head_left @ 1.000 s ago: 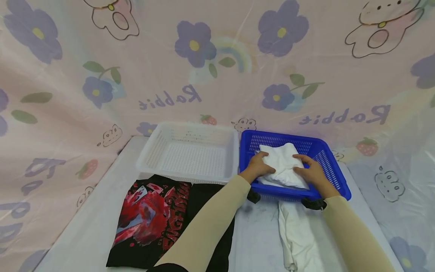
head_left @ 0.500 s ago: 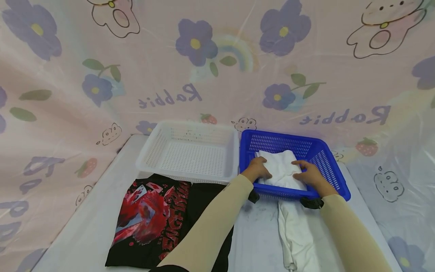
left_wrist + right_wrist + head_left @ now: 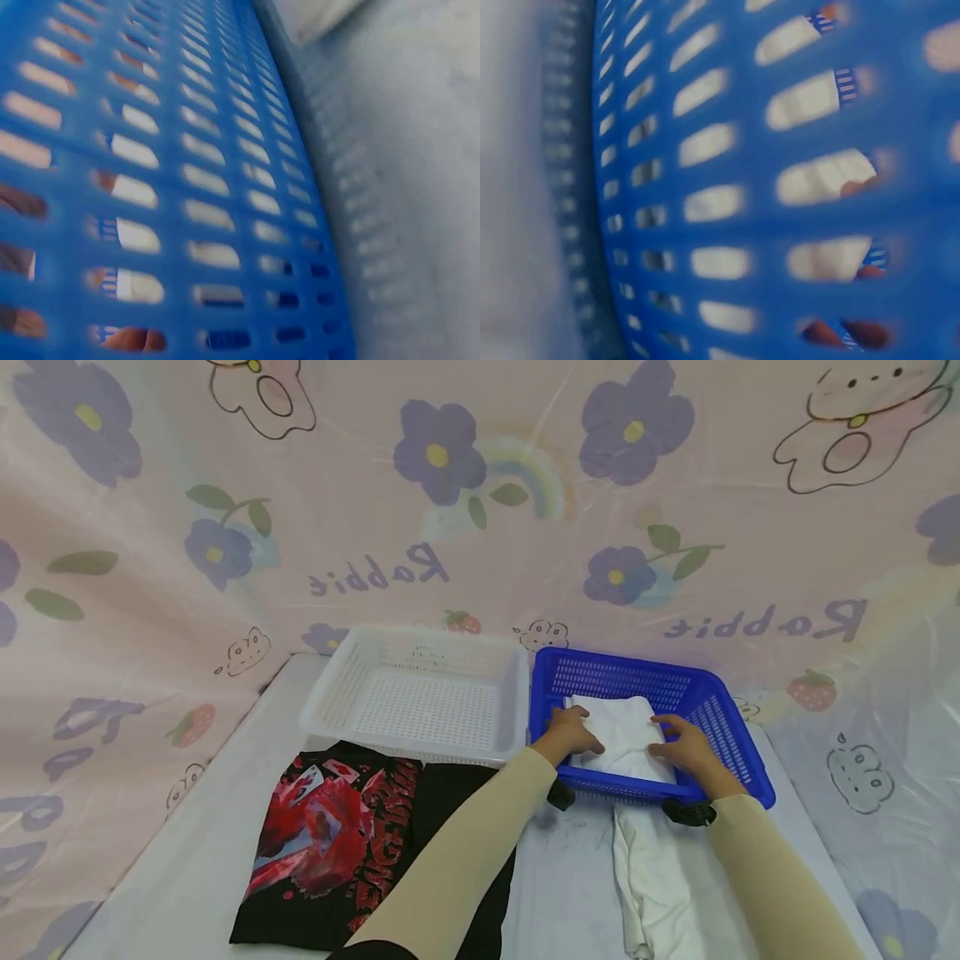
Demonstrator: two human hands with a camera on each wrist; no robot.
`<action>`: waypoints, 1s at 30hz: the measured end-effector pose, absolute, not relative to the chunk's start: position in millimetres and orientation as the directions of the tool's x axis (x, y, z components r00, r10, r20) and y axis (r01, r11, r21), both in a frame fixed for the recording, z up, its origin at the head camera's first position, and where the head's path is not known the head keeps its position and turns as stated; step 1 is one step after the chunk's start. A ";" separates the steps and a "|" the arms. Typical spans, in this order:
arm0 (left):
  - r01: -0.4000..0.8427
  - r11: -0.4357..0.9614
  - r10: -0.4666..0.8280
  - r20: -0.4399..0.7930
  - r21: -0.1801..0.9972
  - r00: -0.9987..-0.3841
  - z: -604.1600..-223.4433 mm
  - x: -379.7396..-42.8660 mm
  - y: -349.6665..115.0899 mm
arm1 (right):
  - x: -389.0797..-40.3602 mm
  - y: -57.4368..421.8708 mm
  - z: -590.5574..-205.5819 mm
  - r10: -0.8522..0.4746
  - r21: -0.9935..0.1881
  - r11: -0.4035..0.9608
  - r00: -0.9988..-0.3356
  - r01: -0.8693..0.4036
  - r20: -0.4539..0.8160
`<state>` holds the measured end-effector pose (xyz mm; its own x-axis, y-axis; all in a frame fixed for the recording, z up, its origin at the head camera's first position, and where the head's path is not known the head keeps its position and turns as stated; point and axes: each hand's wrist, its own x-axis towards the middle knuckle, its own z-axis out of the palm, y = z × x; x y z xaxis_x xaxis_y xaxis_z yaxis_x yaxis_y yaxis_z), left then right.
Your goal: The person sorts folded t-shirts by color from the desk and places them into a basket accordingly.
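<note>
A folded white garment [image 3: 618, 735] lies nearly flat inside the blue basket [image 3: 678, 792], against its left part. At its left side my left hand [image 3: 567, 732] rests with fingertips and thumb spread over the cloth. My right hand [image 3: 690, 750] is at the opposite edge, finger and thumb apart and touching the fabric. In the left wrist view, the basket's slotted wall [image 3: 169, 172] stands before the camera, with bits of white cloth and hand showing through the slots. The right wrist view is likewise filled by the basket wall [image 3: 757, 225].
A white basket [image 3: 416, 747] stands left of the blue one. In front of it lie a black shirt with a red print [image 3: 326, 843] and another black cloth [image 3: 453, 785], partly under my left sleeve. A long folded white garment [image 3: 652, 885] lies between my forearms on the white table [image 3: 558, 877].
The white garment has gone down deeper into the blue basket and lies flatter. Both hands have lowered slightly with it, their fingers looser on the cloth.
</note>
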<state>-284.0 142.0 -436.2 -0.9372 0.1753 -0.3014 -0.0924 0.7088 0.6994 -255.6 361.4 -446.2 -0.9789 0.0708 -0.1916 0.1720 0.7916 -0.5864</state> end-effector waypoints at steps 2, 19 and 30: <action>-0.084 0.682 0.164 -0.264 0.727 -0.950 -433.6 -280.5 141.3 | -253.5 359.0 -443.7 0.079 -0.581 0.799 -0.985 0.155 -0.155; 0.194 0.356 0.430 0.024 0.914 -0.902 -402.5 -235.6 121.1 | -211.0 341.9 -396.4 -0.009 -0.645 0.764 -1.000 0.000 -0.010; 0.246 0.311 0.473 0.075 0.918 -0.878 -399.2 -191.3 112.9 | -170.5 336.1 -379.6 -0.105 -0.611 0.777 -0.988 -0.151 0.111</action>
